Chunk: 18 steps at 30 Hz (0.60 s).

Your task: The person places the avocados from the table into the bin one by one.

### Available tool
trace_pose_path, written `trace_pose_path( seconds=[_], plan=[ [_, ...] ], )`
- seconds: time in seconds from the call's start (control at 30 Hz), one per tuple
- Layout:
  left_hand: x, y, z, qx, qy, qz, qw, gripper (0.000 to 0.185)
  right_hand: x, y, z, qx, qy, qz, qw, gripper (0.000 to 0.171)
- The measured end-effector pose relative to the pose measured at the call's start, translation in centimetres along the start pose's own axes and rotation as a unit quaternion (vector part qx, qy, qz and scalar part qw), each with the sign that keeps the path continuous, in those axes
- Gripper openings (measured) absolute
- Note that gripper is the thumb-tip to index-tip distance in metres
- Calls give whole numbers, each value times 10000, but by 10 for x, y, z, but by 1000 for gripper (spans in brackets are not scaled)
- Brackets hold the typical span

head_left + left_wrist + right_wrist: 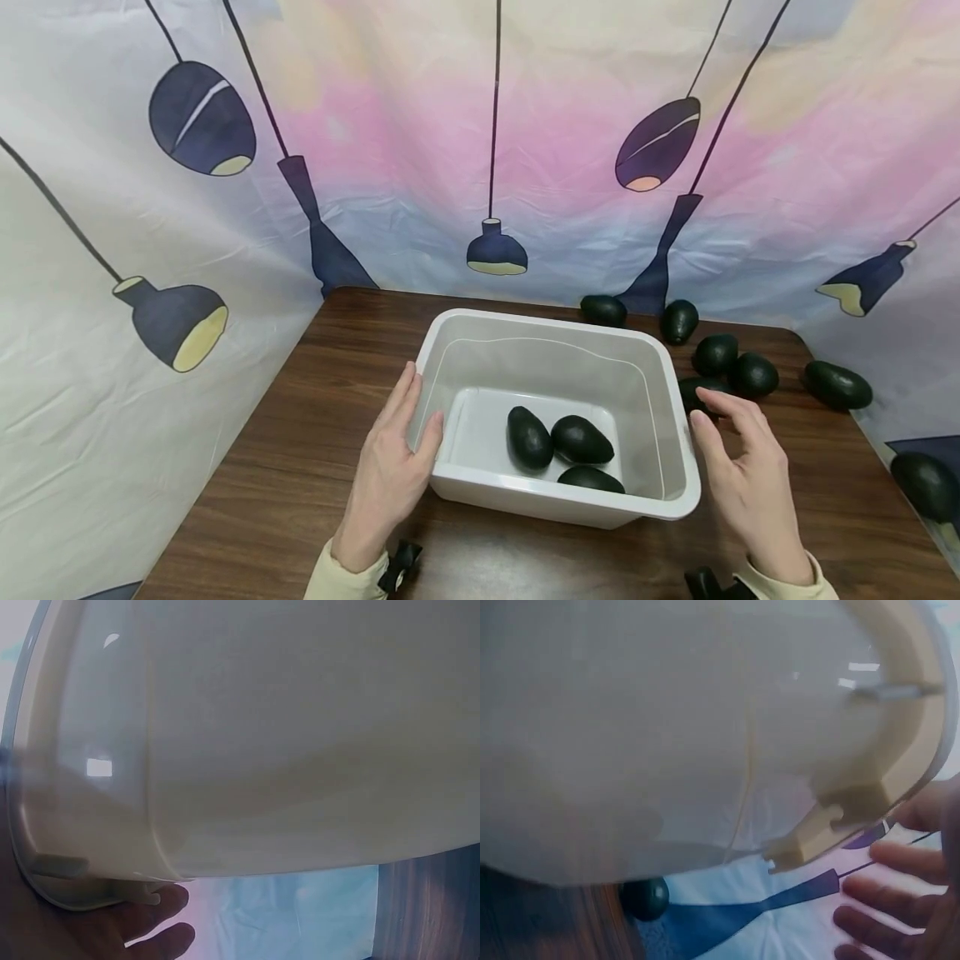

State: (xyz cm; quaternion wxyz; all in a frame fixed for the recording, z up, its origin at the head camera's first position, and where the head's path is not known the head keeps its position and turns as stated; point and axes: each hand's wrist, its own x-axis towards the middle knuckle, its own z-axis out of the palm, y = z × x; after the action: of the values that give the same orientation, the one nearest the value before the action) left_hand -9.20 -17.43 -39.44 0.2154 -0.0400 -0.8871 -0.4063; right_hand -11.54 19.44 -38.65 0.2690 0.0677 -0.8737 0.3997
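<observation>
Left fingers (399, 403) straight — right fingers (735, 407) relaxed

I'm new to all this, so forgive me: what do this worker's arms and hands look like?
They're a person's: the left hand and right hand wear no gloves. Pale cream sleeves end near the wrists. A small black device shows at each wrist; its details are too small to tell.
</observation>
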Motion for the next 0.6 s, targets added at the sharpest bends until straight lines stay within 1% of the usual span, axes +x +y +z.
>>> trace_pose_path(
  seconds=[0.1,0.17,0.27,0.37,0.5,0.57,0.6],
  plan=[
    [1,1,1,86,83,-6,9999,56,4,7,0,-410,-115,68,9991,31],
    [3,2,2,137,96,-8,9999,56,9,13,-2,-579,-134,166,9981,31],
    [7,3,3,252,59,14,9997,56,19,26,-8,-685,-193,447,9965,35],
    [13,2,4,433,-41,111,9990,56,31,43,-18,-722,-306,778,9939,42],
    [23,2,4,802,-302,245,9960,61,50,72,-29,-855,-816,1180,9860,56],
    [28,3,2,1157,-523,302,9914,67,57,86,-32,-976,-1139,1352,9794,63],
    [31,4,0,1377,-657,349,9877,72,61,93,-33,-1019,-1278,1431,9761,66]
  ],
)
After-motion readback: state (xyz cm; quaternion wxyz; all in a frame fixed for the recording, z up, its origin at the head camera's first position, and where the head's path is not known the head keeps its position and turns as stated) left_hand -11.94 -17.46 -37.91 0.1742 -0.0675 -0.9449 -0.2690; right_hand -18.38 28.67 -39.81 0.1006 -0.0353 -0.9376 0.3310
